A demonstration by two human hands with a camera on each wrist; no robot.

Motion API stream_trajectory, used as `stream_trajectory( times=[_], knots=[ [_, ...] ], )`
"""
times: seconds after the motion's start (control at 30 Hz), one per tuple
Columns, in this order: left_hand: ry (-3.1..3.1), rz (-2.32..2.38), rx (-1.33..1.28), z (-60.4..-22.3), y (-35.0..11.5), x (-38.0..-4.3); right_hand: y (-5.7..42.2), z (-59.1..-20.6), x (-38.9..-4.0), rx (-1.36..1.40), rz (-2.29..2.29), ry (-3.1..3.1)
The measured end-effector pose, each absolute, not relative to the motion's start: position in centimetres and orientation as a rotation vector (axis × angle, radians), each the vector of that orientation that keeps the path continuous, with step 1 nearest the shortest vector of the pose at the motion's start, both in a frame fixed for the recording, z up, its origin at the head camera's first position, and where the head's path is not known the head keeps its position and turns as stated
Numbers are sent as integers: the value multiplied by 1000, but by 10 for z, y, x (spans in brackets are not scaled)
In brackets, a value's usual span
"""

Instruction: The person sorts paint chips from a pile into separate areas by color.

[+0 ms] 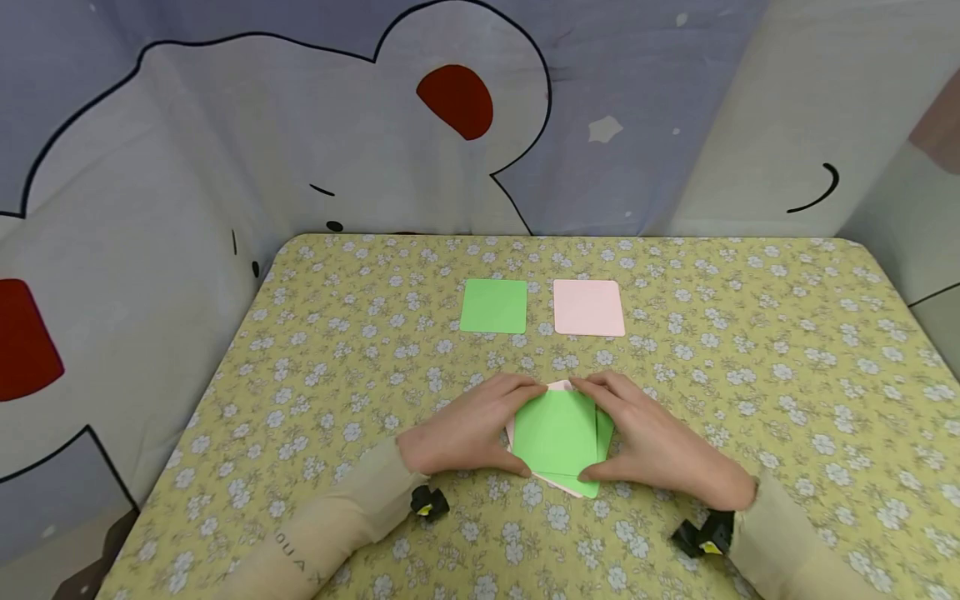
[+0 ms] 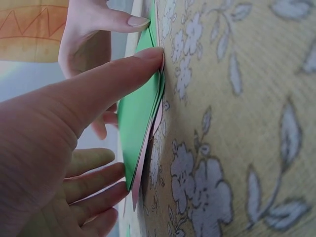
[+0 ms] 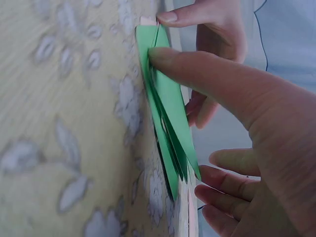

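A loose stack of square green and pink cards (image 1: 555,433) lies near the middle of the table with a green card on top. Its lower cards are fanned out of line, and pink corners peek from beneath. My left hand (image 1: 480,427) grips the left side of the stack, thumb at the near edge and fingers at the far edge. On the opposite side my right hand (image 1: 641,429) holds it the same way. In the right wrist view, gaps show between the green cards (image 3: 173,108) along their side. The left wrist view shows pink cards (image 2: 140,177) under the green ones.
Beyond the stack, a single green card (image 1: 493,306) and a single pink card (image 1: 588,307) lie flat side by side. A yellow floral cloth (image 1: 337,375) covers the table. Printed curtains (image 1: 600,75) hang behind the table and along its sides.
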State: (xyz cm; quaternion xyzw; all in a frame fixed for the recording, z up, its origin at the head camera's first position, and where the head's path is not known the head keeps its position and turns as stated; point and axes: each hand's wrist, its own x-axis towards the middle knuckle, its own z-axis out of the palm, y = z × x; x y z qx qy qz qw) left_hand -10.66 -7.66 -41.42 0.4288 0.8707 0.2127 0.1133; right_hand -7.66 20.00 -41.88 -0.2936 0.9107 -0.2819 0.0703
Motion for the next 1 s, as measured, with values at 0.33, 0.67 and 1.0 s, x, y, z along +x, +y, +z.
stream_trajectory(
  times=[0.33, 0.67, 1.0],
  knots=[
    [2578, 613, 1284, -416, -76, -106, 193, -416, -75, -861, -867, 2737],
    [2566, 635, 1279, -416, -76, -106, 192, -416, -73, -923, -833, 2753],
    [2597, 586, 1317, -414, -77, -108, 191, -417, -74, -961, -871, 2774]
  ],
)
